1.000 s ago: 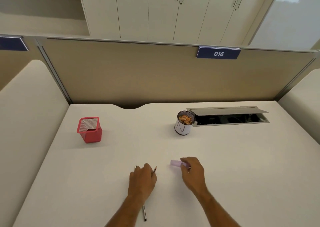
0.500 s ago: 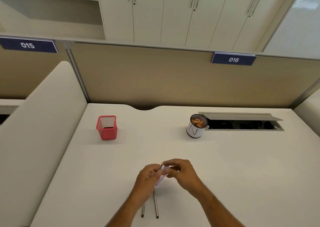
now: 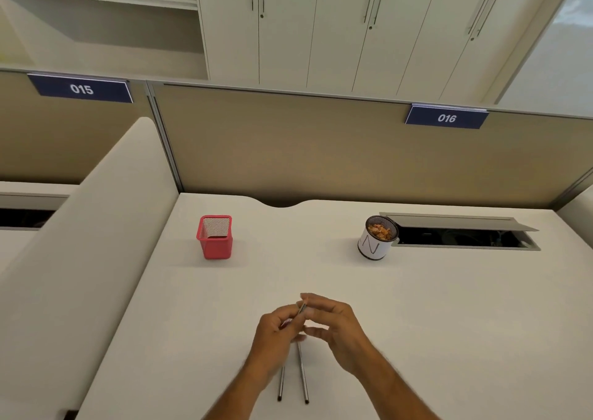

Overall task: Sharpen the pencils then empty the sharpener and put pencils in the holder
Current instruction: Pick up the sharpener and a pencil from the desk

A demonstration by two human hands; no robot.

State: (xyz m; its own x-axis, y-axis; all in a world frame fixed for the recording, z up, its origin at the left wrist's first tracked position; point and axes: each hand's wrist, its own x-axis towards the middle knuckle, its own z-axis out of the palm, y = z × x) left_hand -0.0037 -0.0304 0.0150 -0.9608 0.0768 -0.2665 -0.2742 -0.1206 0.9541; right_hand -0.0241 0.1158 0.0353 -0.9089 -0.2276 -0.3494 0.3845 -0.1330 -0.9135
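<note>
Currently a pencil is pinched above the desk by the left hand, its tip met by the right hand, whose fingers are curled, presumably round the hidden sharpener. If fed askew, the lead could be snapped. Two more pencils lie below; the red holder stands well apart.

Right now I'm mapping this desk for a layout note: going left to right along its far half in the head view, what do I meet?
red mesh pencil holder → white cup of pencil shavings → open cable hatch
</note>
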